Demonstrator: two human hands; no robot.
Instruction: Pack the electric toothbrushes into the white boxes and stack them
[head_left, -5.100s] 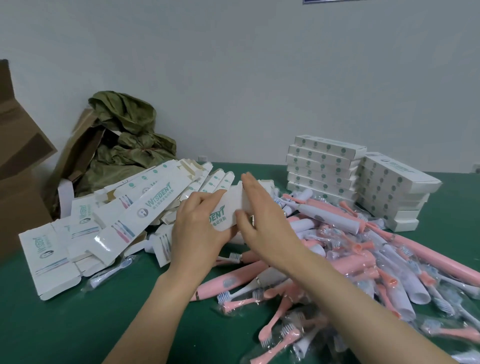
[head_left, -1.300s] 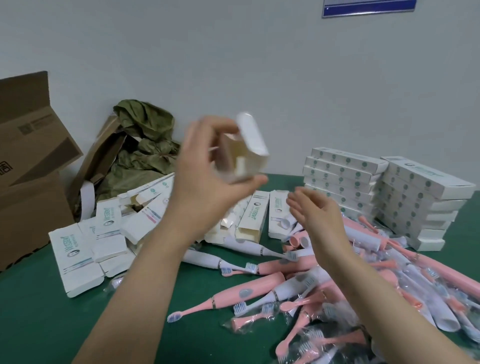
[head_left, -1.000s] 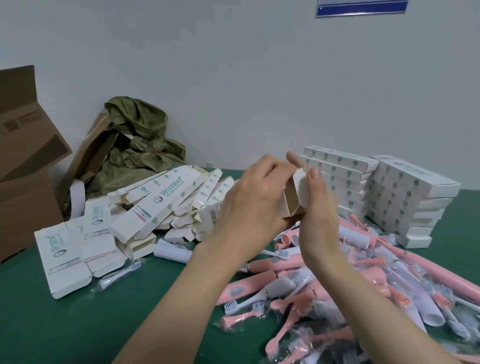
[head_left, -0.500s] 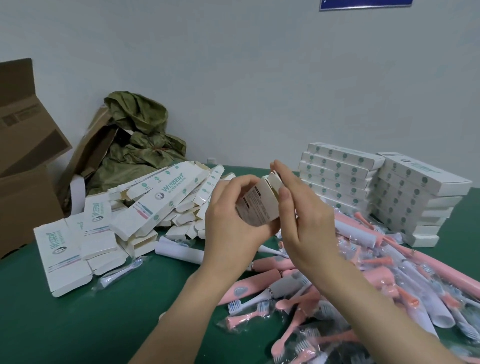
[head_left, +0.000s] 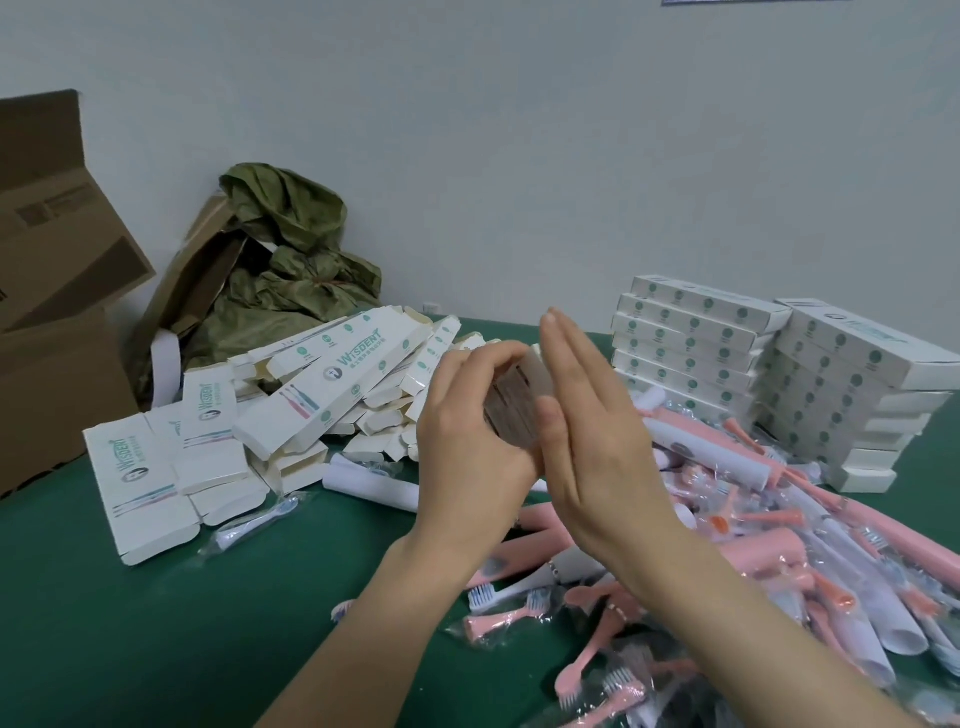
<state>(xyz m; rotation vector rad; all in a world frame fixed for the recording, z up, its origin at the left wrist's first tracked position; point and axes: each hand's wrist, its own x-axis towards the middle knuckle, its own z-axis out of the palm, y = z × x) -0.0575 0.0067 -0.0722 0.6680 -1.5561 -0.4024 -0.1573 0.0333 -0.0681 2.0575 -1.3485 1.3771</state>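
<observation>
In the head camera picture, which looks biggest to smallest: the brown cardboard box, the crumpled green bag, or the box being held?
1. Brown cardboard box, even cut off by the frame.
2. Crumpled green bag.
3. Held white box, smallest although nearest the camera.

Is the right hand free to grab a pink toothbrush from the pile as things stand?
Probably yes. The right hand is flat and open, only pressing the end of the box that the left hand grips. The toothbrush pile lies uncovered just below it.
</observation>
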